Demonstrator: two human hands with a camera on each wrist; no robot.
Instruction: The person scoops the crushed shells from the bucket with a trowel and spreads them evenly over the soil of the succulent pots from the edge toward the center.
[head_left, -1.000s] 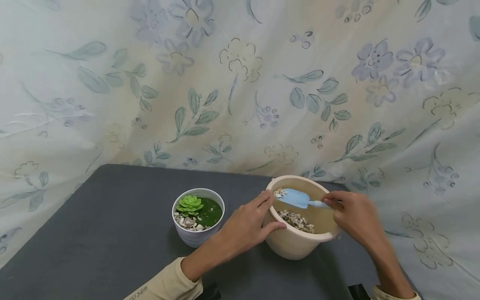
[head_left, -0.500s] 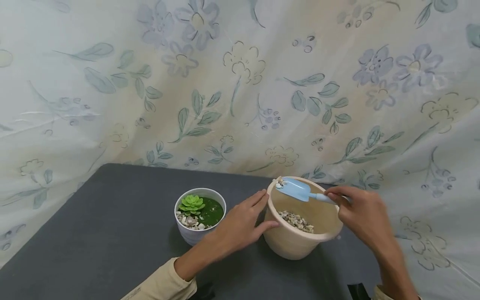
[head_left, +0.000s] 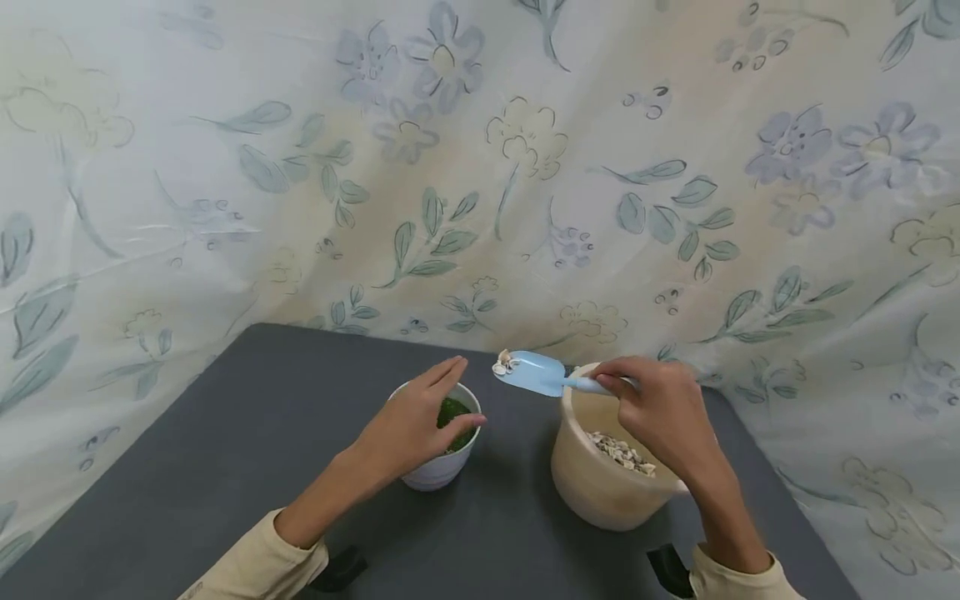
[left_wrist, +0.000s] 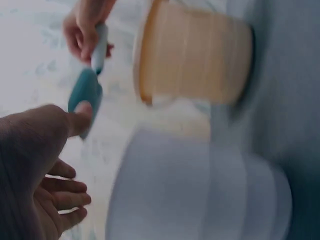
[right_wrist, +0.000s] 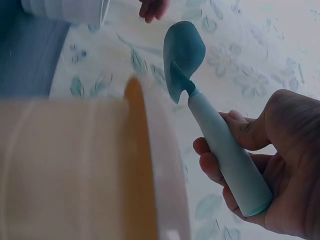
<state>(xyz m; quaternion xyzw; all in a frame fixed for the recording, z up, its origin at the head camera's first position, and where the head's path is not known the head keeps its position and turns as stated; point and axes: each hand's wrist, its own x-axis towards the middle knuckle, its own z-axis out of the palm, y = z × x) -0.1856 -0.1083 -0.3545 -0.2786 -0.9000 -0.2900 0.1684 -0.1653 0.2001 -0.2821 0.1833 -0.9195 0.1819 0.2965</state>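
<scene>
My right hand [head_left: 663, 408] grips the pale handle of a light blue trowel [head_left: 536, 372], seen closely in the right wrist view. A few pebbles [head_left: 505, 363] lie at the trowel's tip. The blade is between the two pots, past the left rim of a beige bucket [head_left: 600, 487] with pebbles [head_left: 622, 454] in its bottom. My left hand [head_left: 412, 425] hovers over a white pot [head_left: 435, 475], fingers extended and thumb apart, holding nothing. It hides much of the pot; some green moss [head_left: 452, 411] shows. Whether it touches the rim cannot be told.
Both pots stand on a dark grey table [head_left: 225, 467]. Behind it hangs a flower-printed sheet [head_left: 480, 167], which also runs down the right side.
My left hand has left the bucket's rim and moved left over the white pot. My right hand has carried the trowel with its pebbles out of the bucket, leftward. The view has shifted slightly.
</scene>
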